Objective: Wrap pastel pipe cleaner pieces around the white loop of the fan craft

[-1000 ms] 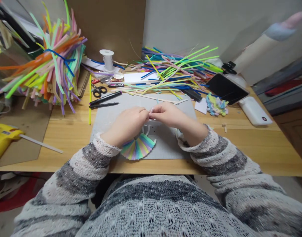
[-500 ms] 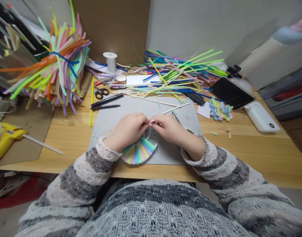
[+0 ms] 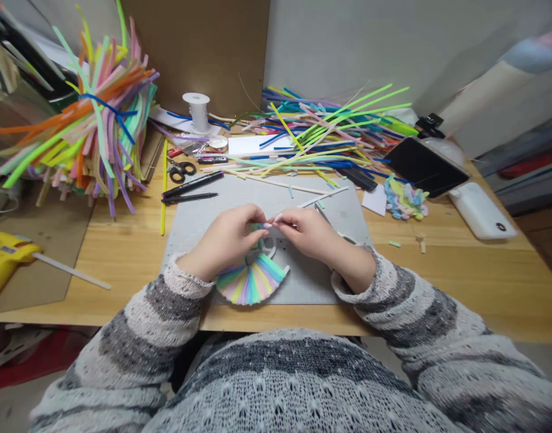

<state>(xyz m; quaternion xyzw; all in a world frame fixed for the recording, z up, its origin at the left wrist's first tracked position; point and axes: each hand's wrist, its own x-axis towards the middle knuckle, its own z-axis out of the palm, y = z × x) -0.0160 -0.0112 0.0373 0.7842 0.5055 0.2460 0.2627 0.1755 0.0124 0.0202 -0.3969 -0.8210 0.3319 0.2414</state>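
Observation:
Over the grey mat (image 3: 303, 276), my left hand (image 3: 233, 237) pinches a small pale fuzzy piece (image 3: 267, 225), with some blue-green showing between its fingers. My right hand (image 3: 309, 231) is closed on the other end of that piece, fingertips almost touching the left ones. Below and between the hands lies a pastel striped fan (image 3: 251, 279) with a white edge at its right end. A white loop (image 3: 270, 246) shows just above the fan. The exact shape of the held piece is mostly hidden by the fingers.
Behind the mat are black pens (image 3: 192, 185), scissors (image 3: 182, 171), a white spool (image 3: 197, 111) and many loose fuzzy stems (image 3: 330, 129). A phone (image 3: 427, 167) leans at right. A yellow glue gun (image 3: 9, 258) and a big stem bundle (image 3: 95, 120) stand left.
My left hand has shifted slightly left and its fingers have parted a little, showing more of the held piece. The view has moved slightly, and the fan shows more fully.

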